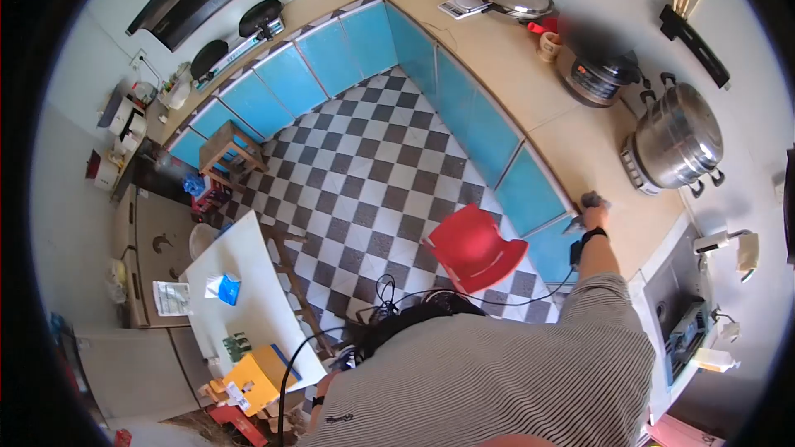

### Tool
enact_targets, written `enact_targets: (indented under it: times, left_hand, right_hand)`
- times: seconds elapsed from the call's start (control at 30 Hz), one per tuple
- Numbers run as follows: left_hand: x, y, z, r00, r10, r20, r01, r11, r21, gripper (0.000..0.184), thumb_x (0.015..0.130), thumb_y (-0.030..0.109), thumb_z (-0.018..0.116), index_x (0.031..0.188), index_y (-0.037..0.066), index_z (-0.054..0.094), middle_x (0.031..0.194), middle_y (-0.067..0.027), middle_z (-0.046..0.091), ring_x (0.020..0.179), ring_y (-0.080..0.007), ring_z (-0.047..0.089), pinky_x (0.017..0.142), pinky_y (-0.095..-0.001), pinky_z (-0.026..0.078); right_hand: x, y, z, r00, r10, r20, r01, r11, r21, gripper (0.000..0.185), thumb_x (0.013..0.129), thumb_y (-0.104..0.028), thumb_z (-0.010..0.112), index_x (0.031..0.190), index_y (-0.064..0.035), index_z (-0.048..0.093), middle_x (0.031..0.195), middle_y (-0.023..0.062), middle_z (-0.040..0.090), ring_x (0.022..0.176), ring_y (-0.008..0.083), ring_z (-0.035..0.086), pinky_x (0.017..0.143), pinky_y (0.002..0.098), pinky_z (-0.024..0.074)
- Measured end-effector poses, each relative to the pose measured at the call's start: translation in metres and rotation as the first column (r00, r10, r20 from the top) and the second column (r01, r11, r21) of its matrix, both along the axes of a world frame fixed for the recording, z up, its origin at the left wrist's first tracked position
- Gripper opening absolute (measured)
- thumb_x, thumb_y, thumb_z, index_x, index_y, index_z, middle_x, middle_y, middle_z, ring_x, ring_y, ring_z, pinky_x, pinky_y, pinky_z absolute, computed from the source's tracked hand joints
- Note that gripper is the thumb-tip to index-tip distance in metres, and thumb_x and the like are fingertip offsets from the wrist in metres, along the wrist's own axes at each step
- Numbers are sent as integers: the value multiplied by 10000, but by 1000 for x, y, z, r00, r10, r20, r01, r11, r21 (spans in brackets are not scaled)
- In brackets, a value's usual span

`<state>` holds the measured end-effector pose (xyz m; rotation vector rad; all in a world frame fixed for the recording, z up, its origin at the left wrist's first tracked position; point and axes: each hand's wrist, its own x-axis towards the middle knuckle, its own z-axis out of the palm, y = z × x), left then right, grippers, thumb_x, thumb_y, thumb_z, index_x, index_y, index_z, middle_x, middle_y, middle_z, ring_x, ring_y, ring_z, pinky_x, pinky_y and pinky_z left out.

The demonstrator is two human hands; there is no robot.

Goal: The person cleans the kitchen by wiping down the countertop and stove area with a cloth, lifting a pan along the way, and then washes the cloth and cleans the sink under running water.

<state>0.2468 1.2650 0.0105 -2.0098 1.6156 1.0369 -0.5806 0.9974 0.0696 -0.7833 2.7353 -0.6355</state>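
At the right, my right hand [595, 215] is on the front edge of the beige counter [571, 157], with its fingers closed round a grey cloth [591, 199]. Part of the cloth hangs over the edge beside the blue cabinet doors. A black strap circles that wrist. My left hand [327, 382] is low in the view beside the white table [273, 298]; mostly the wrist with a black band shows, and its fingers are hidden. The steel steamer pot [679, 136] stands on the counter beyond my right hand.
A red chair [476, 248] stands on the checkered floor near the cabinets. The sink [679, 314] is at the right. A wooden stool [232, 151] stands at the left. Black cables cross in front of my body. A rice cooker [595, 74] sits farther along the counter.
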Motion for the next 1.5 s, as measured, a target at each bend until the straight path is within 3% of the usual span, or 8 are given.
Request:
enact_targets:
  times: [0.17, 0.23, 0.6, 0.8, 0.87, 0.93, 1.2, 1.5]
  left_hand:
    - [47, -9, 4, 851, 318, -418, -400, 908, -123, 281, 851, 279, 541, 985, 46, 624, 901, -108, 652, 836, -220, 617, 732, -321, 481]
    - [49, -32, 3, 226, 750, -622, -801, 506, 320, 308, 867, 287, 540, 943, 1, 628, 850, -94, 645, 807, -157, 604, 712, -283, 480]
    - [59, -306, 5, 807, 428, -406, -455, 890, 33, 305, 867, 287, 544, 948, 4, 621, 830, -96, 642, 806, -154, 608, 715, -279, 482]
    - [73, -483, 66, 137, 945, -296, -441, 326, 837, 303, 868, 288, 546, 950, 5, 618, 821, -97, 640, 806, -152, 610, 717, -277, 483]
    - [10, -545, 85, 153, 876, -457, -842, 358, 404, 327, 854, 317, 564, 978, 16, 594, 812, -92, 632, 737, -153, 607, 663, -281, 493]
    - [3, -574, 56, 635, 505, -585, -692, 709, -139, 354, 832, 322, 579, 1041, 38, 551, 905, -99, 620, 655, -170, 581, 579, -295, 494]
    - [37, -812, 12, 941, -225, -252, 197, 971, -133, 356, 830, 315, 574, 1070, 54, 537, 963, -99, 605, 673, -175, 574, 579, -301, 493]
    - [25, -1120, -14, 748, -581, -321, 556, 813, -175, 364, 829, 307, 568, 1103, 72, 521, 1029, -99, 587, 693, -181, 567, 579, -307, 492]
  right_hand:
    - [-11, -19, -16, 992, -40, -119, 34, 998, -49, 461, 751, -123, 455, 1209, -78, 486, 1008, 249, 593, 957, 374, 572, 836, 438, 450]
    - [-11, -30, -21, 979, -184, -89, 176, 981, -86, 461, 747, -134, 461, 1198, -45, 481, 1008, 252, 590, 961, 375, 566, 840, 432, 446]
    - [-16, -251, -86, 995, -48, 87, 23, 963, 268, 525, 880, -414, 303, 1247, -78, 470, 1281, 130, 466, 1239, 295, 372, 1064, 407, 197]
    - [104, -439, -41, 969, -204, 136, 149, 931, 334, 539, 811, -357, 433, 1337, -345, 318, 1434, -34, 223, 1335, 350, 90, 973, 627, 200]
    - [130, -489, -44, 992, -43, 116, 1, 940, 340, 514, 837, -365, 394, 1343, -349, 304, 1439, -29, 222, 1335, 343, 97, 962, 645, 192]
    - [159, -525, -37, 988, 132, 86, -153, 927, 344, 496, 862, -353, 335, 1355, -324, 294, 1446, -22, 220, 1337, 344, 100, 969, 642, 184]
    - [163, -514, 10, 935, 350, 47, -343, 866, 365, 577, 806, -293, 539, 1337, -343, 319, 1445, -5, 220, 1342, 285, 133, 981, 640, 192]
    - [125, -486, -10, 825, -564, 16, 511, 759, 404, 584, 827, -391, 502, 1361, -323, 277, 1463, 92, 155, 1329, 356, 159, 1017, 596, 173]
